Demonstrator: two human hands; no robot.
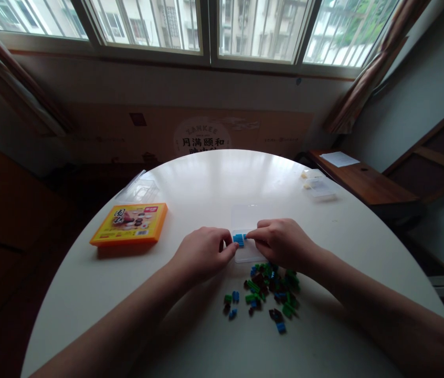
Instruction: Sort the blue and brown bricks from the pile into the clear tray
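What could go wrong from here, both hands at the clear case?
The left hand and right hand crowd the blue blocks in the clear case; a slip might knock them askew. The loose multicoloured pile lies close to the right hand, so a careless sweep could scatter it.

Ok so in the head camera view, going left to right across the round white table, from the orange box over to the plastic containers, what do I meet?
Orange box → left hand → lined-up blue pieces → right hand → clear plastic containers.
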